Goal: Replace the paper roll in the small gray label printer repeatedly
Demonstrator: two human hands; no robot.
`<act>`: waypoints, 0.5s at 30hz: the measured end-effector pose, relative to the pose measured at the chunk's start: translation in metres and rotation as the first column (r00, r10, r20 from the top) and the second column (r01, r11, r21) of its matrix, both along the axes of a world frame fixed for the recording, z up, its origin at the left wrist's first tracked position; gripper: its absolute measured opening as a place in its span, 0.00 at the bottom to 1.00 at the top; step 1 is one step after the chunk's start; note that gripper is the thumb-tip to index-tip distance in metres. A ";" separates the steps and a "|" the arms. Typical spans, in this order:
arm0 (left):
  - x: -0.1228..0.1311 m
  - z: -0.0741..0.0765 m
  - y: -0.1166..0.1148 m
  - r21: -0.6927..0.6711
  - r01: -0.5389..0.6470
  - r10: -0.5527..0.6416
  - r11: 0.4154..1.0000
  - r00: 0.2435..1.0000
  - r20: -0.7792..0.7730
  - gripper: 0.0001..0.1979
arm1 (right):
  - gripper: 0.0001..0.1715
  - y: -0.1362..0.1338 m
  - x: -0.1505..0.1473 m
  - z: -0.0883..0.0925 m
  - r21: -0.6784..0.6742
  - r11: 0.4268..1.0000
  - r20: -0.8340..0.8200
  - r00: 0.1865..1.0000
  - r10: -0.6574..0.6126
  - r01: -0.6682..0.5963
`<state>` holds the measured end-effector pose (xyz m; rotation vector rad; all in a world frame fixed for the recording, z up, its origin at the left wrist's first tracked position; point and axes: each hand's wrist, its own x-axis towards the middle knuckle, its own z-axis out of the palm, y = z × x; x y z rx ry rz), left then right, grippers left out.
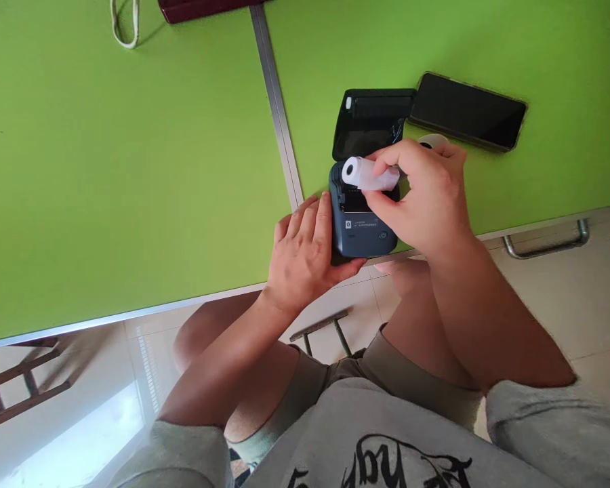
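Note:
A small dark blue printer sits at the near edge of the green table, its black lid flipped open away from me. My right hand pinches a white paper roll and holds it just over the printer's open compartment. My left hand grips the printer's left side, fingers laid along it and thumb under its front corner. Another white roll peeks out behind my right hand.
A black phone lies face up right of the lid. A metal seam divides the tabletop. A white cord loop and a dark red object lie at the far edge. My knees and a stool are below the edge.

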<state>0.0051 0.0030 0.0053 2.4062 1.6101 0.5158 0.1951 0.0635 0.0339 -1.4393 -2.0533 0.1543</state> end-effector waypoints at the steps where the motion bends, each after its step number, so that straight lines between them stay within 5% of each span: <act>1: 0.000 0.000 0.000 0.002 0.002 -0.002 1.000 1.000 -0.001 0.54 | 0.16 -0.001 0.000 0.001 0.010 1.000 -0.002 1.000 0.005 -0.005; 6: 0.000 -0.001 0.000 0.034 -0.005 0.005 0.999 1.000 0.006 0.53 | 0.19 -0.002 0.001 0.003 0.157 0.987 -0.034 0.999 -0.016 0.021; 15: 0.001 -0.002 0.000 0.044 -0.020 0.019 0.999 1.000 0.017 0.53 | 0.13 0.001 0.006 -0.005 0.075 0.995 -0.021 0.998 0.067 -0.065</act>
